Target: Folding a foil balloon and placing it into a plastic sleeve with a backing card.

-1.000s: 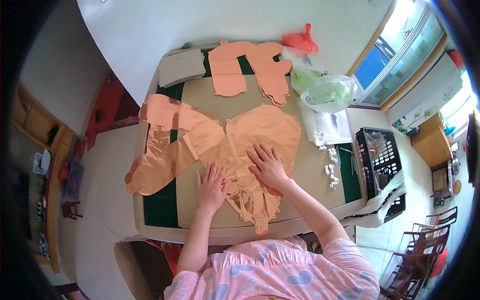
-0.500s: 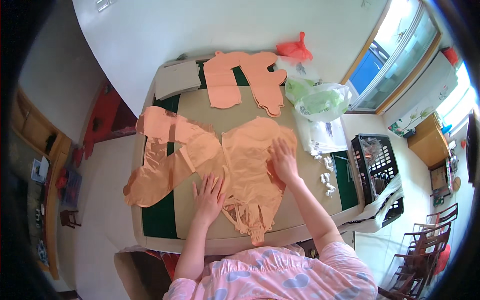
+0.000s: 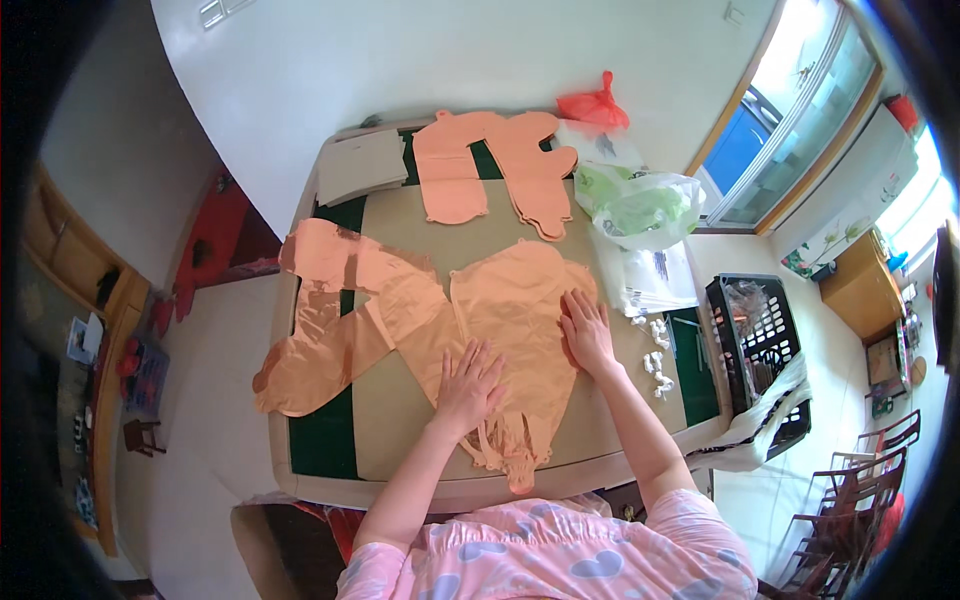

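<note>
A large rose-gold foil balloon [image 3: 510, 320], uninflated, lies spread over the near middle of the table, its narrow crinkled end toward me. My left hand [image 3: 472, 388] rests flat on its lower left part, fingers stretched out. Against its right edge lies my right hand [image 3: 588, 335], also flat with fingers extended. More of the same shiny foil [image 3: 330, 350] spreads to the left in a bent shape; whether it is one piece with the part under my hands I cannot tell. Farther back lie flat, folded foil balloons [image 3: 450, 180], stacked in layers at the right.
Grey-beige sheets [image 3: 360, 165] are stacked at the back left. On the right sit a clear-green plastic bag [image 3: 645, 205], white packets [image 3: 655, 280] and small white twisted bundles [image 3: 657, 362]. A red bag [image 3: 600, 105] is behind. A black crate [image 3: 760, 330] stands beside the table [image 3: 400, 488].
My left hand has slid right, onto the middle of the foil. My right hand has moved slightly right and down to the foil's right edge. The view has shifted a little.
</note>
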Action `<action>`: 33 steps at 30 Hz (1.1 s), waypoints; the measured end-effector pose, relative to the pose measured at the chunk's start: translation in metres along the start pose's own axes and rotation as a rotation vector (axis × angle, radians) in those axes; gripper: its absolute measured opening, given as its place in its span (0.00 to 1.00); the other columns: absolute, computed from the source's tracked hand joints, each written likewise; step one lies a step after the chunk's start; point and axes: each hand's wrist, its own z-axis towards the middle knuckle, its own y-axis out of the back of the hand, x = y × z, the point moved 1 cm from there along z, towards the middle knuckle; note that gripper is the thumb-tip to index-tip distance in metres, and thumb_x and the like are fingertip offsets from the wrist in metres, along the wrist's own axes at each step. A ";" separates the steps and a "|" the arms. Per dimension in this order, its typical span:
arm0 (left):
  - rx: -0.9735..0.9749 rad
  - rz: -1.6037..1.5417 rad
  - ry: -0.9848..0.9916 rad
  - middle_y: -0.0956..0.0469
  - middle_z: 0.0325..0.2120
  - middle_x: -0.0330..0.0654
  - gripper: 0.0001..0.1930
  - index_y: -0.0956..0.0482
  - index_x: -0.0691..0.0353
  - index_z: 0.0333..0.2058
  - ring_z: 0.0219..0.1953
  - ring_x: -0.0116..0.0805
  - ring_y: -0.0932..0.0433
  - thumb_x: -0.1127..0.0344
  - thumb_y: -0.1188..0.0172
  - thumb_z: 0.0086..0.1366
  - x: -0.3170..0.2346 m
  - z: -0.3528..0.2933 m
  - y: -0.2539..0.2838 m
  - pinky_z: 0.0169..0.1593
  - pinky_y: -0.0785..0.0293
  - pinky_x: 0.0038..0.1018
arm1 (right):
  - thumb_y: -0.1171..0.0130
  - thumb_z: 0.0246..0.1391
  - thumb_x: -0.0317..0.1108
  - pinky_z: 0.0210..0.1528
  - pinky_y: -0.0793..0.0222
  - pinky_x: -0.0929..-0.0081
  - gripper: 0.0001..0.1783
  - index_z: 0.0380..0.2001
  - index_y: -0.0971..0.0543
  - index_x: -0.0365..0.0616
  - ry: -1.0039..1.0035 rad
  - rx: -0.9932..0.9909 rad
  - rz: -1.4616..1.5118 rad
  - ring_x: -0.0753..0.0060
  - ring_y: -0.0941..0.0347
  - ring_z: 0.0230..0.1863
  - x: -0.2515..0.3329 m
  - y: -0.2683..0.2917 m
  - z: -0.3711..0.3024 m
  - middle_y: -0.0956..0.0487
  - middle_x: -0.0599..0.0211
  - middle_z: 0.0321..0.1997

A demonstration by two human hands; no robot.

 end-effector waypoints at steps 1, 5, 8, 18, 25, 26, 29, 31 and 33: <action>0.002 -0.001 -0.003 0.42 0.65 0.45 0.28 0.35 0.47 0.62 0.69 0.44 0.49 0.50 0.46 0.64 0.000 0.002 -0.002 0.67 0.57 0.58 | 0.54 0.63 0.45 0.70 0.59 0.48 0.28 0.63 0.35 0.47 -0.004 -0.001 -0.001 0.58 0.49 0.71 -0.001 0.000 -0.001 0.38 0.58 0.68; -0.024 -0.026 -0.023 0.43 0.66 0.44 0.28 0.36 0.47 0.62 0.70 0.43 0.50 0.49 0.47 0.65 0.002 0.007 -0.006 0.67 0.58 0.58 | 0.54 0.63 0.45 0.70 0.58 0.48 0.28 0.63 0.36 0.47 0.012 -0.016 -0.017 0.59 0.48 0.71 -0.003 0.001 -0.002 0.38 0.58 0.68; -0.001 -0.021 -0.016 0.44 0.66 0.44 0.28 0.36 0.47 0.62 0.70 0.43 0.50 0.49 0.47 0.65 0.003 0.009 -0.007 0.67 0.58 0.58 | 0.53 0.63 0.45 0.70 0.58 0.49 0.28 0.63 0.36 0.47 0.020 -0.021 -0.019 0.58 0.48 0.71 -0.005 0.000 -0.003 0.38 0.57 0.68; 0.001 0.004 -0.009 0.45 0.67 0.44 0.27 0.35 0.48 0.62 0.70 0.43 0.51 0.48 0.48 0.65 0.004 0.009 -0.007 0.67 0.58 0.59 | 0.53 0.63 0.45 0.70 0.59 0.49 0.28 0.63 0.36 0.47 0.025 -0.009 -0.029 0.60 0.48 0.71 -0.007 0.001 0.001 0.38 0.57 0.68; -0.005 0.002 0.005 0.46 0.67 0.43 0.27 0.34 0.47 0.61 0.70 0.43 0.52 0.49 0.47 0.65 0.005 0.008 -0.004 0.67 0.58 0.59 | 0.53 0.63 0.46 0.71 0.60 0.50 0.28 0.63 0.36 0.47 0.025 0.012 -0.027 0.60 0.49 0.71 -0.004 0.003 0.001 0.39 0.58 0.69; -0.004 -0.015 0.005 0.46 0.67 0.44 0.28 0.34 0.47 0.61 0.70 0.43 0.52 0.49 0.46 0.64 0.005 0.007 -0.003 0.66 0.58 0.59 | 0.53 0.63 0.45 0.71 0.60 0.51 0.28 0.63 0.36 0.47 0.022 0.013 -0.025 0.60 0.49 0.71 -0.002 0.003 0.000 0.39 0.58 0.69; 0.006 -0.036 0.035 0.47 0.67 0.45 0.29 0.34 0.49 0.61 0.70 0.43 0.52 0.49 0.44 0.63 0.001 0.006 0.000 0.66 0.58 0.60 | 0.53 0.62 0.45 0.71 0.59 0.51 0.28 0.63 0.35 0.47 0.017 0.007 -0.029 0.60 0.48 0.71 -0.001 0.003 -0.002 0.38 0.58 0.68; 0.019 -0.042 0.066 0.47 0.67 0.46 0.29 0.34 0.50 0.61 0.70 0.43 0.53 0.49 0.44 0.62 -0.004 0.007 0.004 0.66 0.58 0.60 | 0.53 0.62 0.45 0.71 0.59 0.51 0.28 0.62 0.35 0.47 0.016 0.002 -0.033 0.60 0.48 0.71 -0.002 0.003 -0.003 0.38 0.58 0.68; 0.029 -0.022 0.016 0.47 0.67 0.46 0.30 0.35 0.51 0.61 0.71 0.44 0.53 0.48 0.44 0.62 -0.012 0.008 0.006 0.66 0.58 0.61 | 0.52 0.62 0.45 0.70 0.58 0.50 0.27 0.62 0.34 0.47 0.026 -0.018 -0.041 0.59 0.47 0.70 -0.003 0.002 -0.006 0.37 0.58 0.67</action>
